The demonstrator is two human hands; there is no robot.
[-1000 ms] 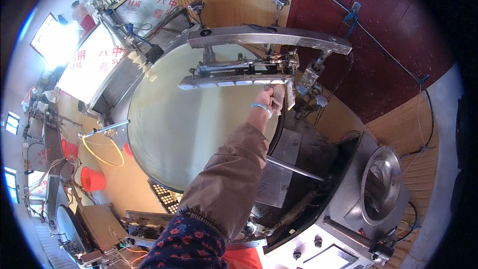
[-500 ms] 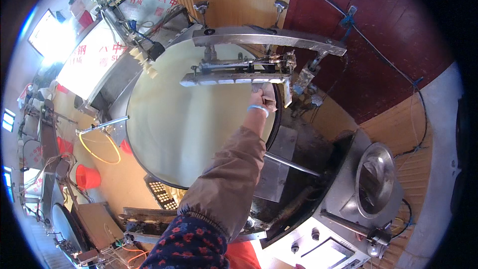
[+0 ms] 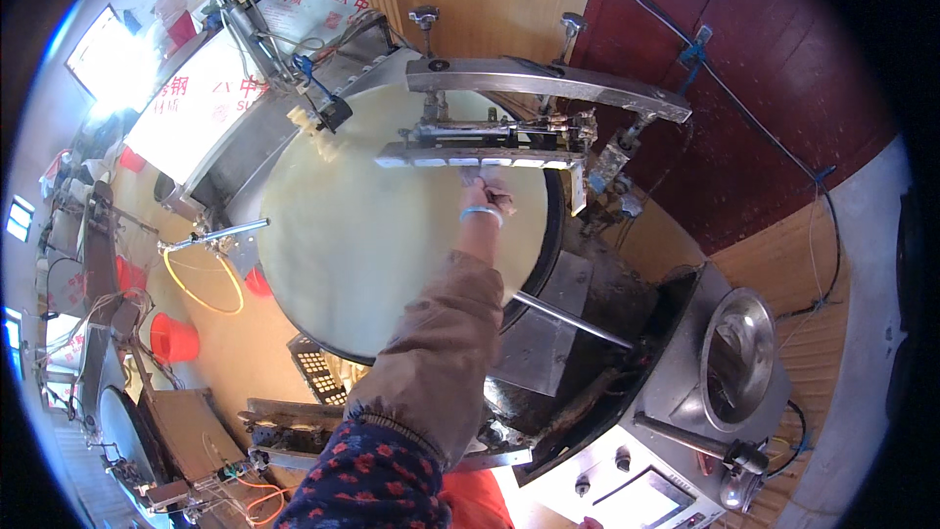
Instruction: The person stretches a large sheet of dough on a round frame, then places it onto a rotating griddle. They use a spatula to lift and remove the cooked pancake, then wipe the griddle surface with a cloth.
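Note:
My left hand [image 3: 478, 198], with a light blue band at the wrist, reaches over a large round pale griddle [image 3: 362, 225]. Its fingers are closed around a crumpled, greyish-pink rag [image 3: 501, 200]. The fingertips and the front of the rag lie just below a metal scraper bar [image 3: 460, 159] with a white lower edge, set across the griddle's far part. Whether the rag touches the bar or only the griddle, I cannot tell. A brown sleeve over a dark floral cuff covers my forearm. My right hand does not show.
A metal beam [image 3: 548, 81] spans above the scraper bar. At the right sit a steel bowl [image 3: 736, 358] and a control panel [image 3: 641, 500]. A metal rod [image 3: 573, 320] juts toward the griddle's right rim. Left stand a yellow hose [image 3: 201, 294] and a red bucket [image 3: 174, 338].
My left hand has slid leftward along the scraper bar with the rag, away from the griddle's right rim. The whole view has shifted slightly.

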